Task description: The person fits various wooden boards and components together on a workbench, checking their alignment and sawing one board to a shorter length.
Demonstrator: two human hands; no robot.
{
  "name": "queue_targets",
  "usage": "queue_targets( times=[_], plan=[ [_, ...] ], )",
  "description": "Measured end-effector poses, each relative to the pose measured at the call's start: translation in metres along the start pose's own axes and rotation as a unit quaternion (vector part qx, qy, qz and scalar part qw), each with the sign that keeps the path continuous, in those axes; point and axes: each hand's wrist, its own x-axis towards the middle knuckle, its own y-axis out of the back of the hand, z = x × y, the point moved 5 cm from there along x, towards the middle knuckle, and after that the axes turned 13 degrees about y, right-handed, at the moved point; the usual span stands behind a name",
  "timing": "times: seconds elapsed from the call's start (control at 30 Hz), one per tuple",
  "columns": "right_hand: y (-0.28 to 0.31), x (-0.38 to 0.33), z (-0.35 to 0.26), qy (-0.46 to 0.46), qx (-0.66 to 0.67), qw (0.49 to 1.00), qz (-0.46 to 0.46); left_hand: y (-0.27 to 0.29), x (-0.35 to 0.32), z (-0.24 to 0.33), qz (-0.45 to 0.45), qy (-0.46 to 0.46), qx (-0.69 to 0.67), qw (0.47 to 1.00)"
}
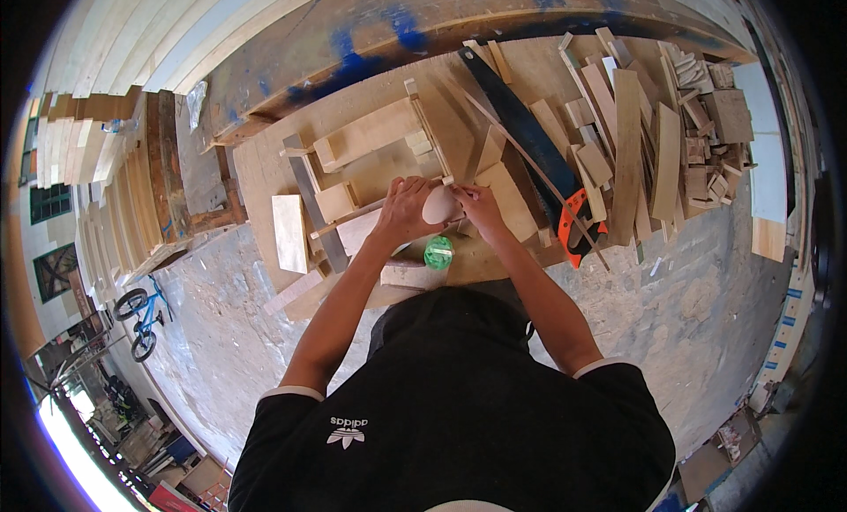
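Rounded pale wooden piece [438,203] sits at the near edge of the plywood board [265,172], gripped between both hands. Its underside and far end are hidden by the fingers, so its full shape cannot be made out. What the right fingertips pinch against it is too small to identify.

Just nearer the person than the piece stands a green-capped container [438,252], its body concealed beneath the cap. Beside that lies a short wood block [401,275]. Beyond the piece rests a small wooden frame assembly [375,142]. To the right of the piece lies a handsaw [529,137] with a dark blade and an orange-and-black handle, crossed by a thin strip. Further right is a heap of wood offcuts [657,137], cut off towards the picture's rim.

Left hand [403,210] is closed around the left side of the piece, knuckles up, forearm extended straight. Right hand [479,205] is clamped on its right side, fingers curled and pinched together.
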Motion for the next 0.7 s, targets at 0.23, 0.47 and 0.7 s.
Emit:
queue_targets(
  times=[0.23, 0.47, 0.7],
  plan=[
    [0.000, -0.002, -0.012, -0.008, -0.029, 1.000, -0.002, -0.001, 0.002, -0.001, -0.002, 0.000, 0.007, 1.000],
    [0.001, -0.002, -0.011, -0.009, -0.036, 0.999, 0.003, 0.000, 0.001, 0.001, 0.009, -0.004, 0.001, 1.000],
    [0.003, 0.001, 0.002, 0.019, -0.021, 1.000, -0.002, 0.010, -0.001, 0.009, 0.028, -0.024, 0.008, 0.999]
  ],
)
